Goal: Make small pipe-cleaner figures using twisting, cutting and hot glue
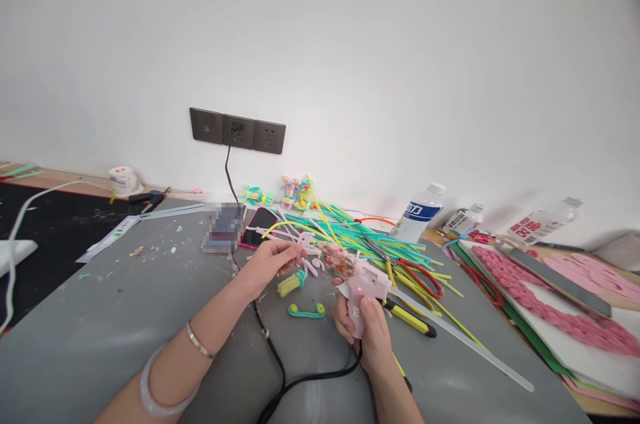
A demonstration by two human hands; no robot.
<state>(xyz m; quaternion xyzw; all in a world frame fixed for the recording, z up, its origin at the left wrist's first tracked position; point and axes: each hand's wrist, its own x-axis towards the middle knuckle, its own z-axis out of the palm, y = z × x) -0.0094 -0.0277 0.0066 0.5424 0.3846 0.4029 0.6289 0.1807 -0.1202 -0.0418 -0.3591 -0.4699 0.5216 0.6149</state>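
My right hand (367, 327) is wrapped round the grip of a white hot glue gun (373, 277). Its nozzle end is crusted with colourful bits and points left, and a long clear glue stick (470, 341) sticks out of its back. To the left of the nozzle, my left hand (275, 264) pinches a pale pink pipe cleaner piece (305, 241), partly hidden by the fingers. Just below lie a yellow pipe cleaner bundle with a teal band (291, 284) and a teal strip with yellow coiled ends (307, 311).
Behind my hands are loose teal and yellow pipe cleaners (355, 227), red-handled scissors (420, 277) and a yellow cutter (410, 317). Small pipe cleaner figures (303, 194) and a bottle (419, 213) stand by the wall. The black cord (325, 376) crosses the grey mat.
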